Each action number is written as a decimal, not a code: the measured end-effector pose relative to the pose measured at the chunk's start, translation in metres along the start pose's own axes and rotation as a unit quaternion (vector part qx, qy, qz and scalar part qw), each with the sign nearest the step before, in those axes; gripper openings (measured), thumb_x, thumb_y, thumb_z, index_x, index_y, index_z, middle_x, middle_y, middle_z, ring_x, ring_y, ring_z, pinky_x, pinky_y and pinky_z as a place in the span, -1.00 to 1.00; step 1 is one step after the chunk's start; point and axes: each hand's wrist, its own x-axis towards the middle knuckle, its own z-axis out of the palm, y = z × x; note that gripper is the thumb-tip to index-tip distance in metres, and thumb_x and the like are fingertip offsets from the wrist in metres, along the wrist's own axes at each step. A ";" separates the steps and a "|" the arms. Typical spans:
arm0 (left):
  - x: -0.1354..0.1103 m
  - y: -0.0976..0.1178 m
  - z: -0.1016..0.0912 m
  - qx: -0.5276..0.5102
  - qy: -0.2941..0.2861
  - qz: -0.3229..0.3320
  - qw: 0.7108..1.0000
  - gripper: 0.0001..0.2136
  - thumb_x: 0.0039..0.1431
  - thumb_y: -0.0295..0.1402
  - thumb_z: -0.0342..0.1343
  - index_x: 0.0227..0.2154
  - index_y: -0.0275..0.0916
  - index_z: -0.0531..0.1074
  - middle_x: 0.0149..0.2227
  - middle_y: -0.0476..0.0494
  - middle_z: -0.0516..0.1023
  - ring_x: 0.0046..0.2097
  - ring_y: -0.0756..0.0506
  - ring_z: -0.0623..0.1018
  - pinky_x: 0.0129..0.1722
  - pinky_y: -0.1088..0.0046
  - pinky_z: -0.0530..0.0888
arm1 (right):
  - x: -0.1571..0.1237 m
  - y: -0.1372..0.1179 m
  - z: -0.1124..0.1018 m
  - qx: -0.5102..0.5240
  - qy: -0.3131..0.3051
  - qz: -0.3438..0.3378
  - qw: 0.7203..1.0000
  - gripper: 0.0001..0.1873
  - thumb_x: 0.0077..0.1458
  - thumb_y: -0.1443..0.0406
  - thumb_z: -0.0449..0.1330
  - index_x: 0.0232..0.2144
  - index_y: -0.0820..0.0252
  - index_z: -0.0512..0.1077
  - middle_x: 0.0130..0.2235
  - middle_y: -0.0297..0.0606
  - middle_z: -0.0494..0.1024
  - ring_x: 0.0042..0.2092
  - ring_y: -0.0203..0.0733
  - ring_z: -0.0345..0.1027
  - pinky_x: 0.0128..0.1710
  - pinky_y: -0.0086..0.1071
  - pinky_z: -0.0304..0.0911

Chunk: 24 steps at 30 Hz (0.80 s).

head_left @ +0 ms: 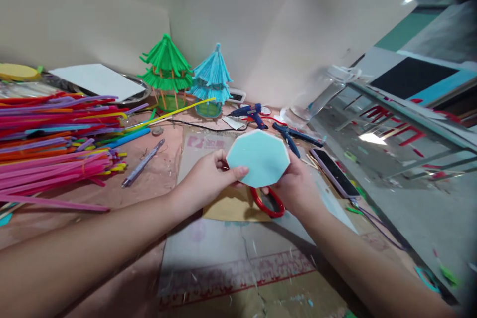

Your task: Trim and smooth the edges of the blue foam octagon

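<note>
A light-blue octagonal piece of card (258,157) with a pale edge is held up over the table between both hands. My left hand (221,171) grips its left side, thumb on the face and fingers behind. My right hand (295,181) is closed on the right edge, its fingers largely hidden behind the card. Below the card show the red handles of a pair of scissors (276,212), close to my right hand; the blades are hidden. Under them lies a tan piece of card (234,208) on a printed cardboard sheet (208,258).
Bundles of coloured pipe cleaners (55,159) lie left, near a pen (143,164). Behind stand a green pagoda model (167,67) and a blue one (214,74). A glue gun (248,112), pliers (294,134), a clear jar (320,94) and a phone (335,171) are farther right.
</note>
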 end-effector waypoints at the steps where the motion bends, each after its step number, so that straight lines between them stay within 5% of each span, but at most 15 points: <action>1: -0.001 -0.001 0.000 0.001 -0.007 -0.005 1.000 -0.68 0.06 -0.18 0.26 -0.27 -0.30 0.38 -0.31 -0.14 0.52 -0.29 -0.09 0.54 -0.26 0.34 0.47 | -0.001 -0.003 0.004 -0.002 0.041 0.006 0.999 -0.21 0.07 -0.18 0.12 0.23 0.05 0.16 -0.24 -0.24 0.54 -0.48 -0.25 0.36 -0.54 -0.37 0.34; 5: -0.016 -0.002 -0.017 0.177 -0.009 0.044 0.983 -0.69 0.18 -0.14 0.15 -0.16 -0.28 0.40 -0.24 -0.18 0.54 -0.22 -0.12 0.53 -0.23 0.31 0.47 | 0.003 -0.023 0.001 -0.089 0.128 0.003 0.988 -0.49 0.20 0.06 0.12 0.16 0.04 0.30 -0.06 -0.17 0.57 -0.19 -0.10 0.49 -0.24 -0.23 0.44; 8: -0.033 -0.007 -0.038 0.454 -0.086 0.170 0.870 -0.81 0.28 -0.23 0.06 -0.24 -0.22 0.49 -0.13 -0.18 0.53 -0.09 -0.18 0.49 -0.07 0.19 0.41 | 0.010 -0.038 -0.006 -0.249 0.013 0.008 0.968 -0.54 0.14 0.19 0.16 0.09 0.14 0.40 -0.03 -0.11 0.58 -0.04 0.03 0.47 -0.04 -0.07 0.37; 10: -0.041 -0.014 -0.047 0.540 -0.121 0.240 0.797 -0.77 0.34 -0.28 -0.03 -0.19 -0.21 0.52 -0.05 -0.20 0.54 -0.03 -0.21 0.47 -0.01 0.15 0.38 | 0.013 -0.042 -0.004 -0.335 -0.036 0.017 0.942 -0.52 0.11 0.26 0.14 0.10 0.21 0.40 0.00 -0.06 0.57 0.00 0.09 0.46 0.02 -0.01 0.32; 12: -0.045 -0.021 -0.049 0.579 -0.130 0.275 0.756 -0.73 0.36 -0.30 -0.08 -0.14 -0.24 0.52 -0.03 -0.22 0.54 -0.04 -0.22 0.47 -0.05 0.15 0.39 | 0.012 -0.043 0.002 -0.368 -0.041 0.019 0.929 -0.50 0.11 0.29 0.11 0.12 0.22 0.39 0.04 -0.05 0.55 0.02 0.08 0.45 0.04 -0.02 0.31; 17: -0.045 -0.028 -0.044 0.626 -0.122 0.286 0.716 -0.75 0.33 -0.37 -0.05 -0.07 -0.23 0.48 -0.05 -0.24 0.53 -0.10 -0.23 0.45 -0.15 0.18 0.37 | 0.002 -0.038 0.009 -0.334 -0.032 0.005 0.942 -0.44 0.10 0.27 0.10 0.17 0.25 0.32 0.10 -0.09 0.50 0.06 0.04 0.42 0.05 -0.07 0.31; 24: -0.043 -0.031 -0.044 0.613 -0.111 0.294 0.725 -0.77 0.30 -0.38 -0.04 -0.12 -0.17 0.51 -0.06 -0.23 0.50 -0.10 -0.22 0.42 -0.16 0.19 0.33 | 0.025 -0.043 0.000 -0.331 -0.136 0.094 0.929 -0.71 0.06 0.29 0.16 -0.15 0.17 0.53 -0.30 -0.21 0.62 -0.33 -0.06 0.49 -0.37 -0.26 0.39</action>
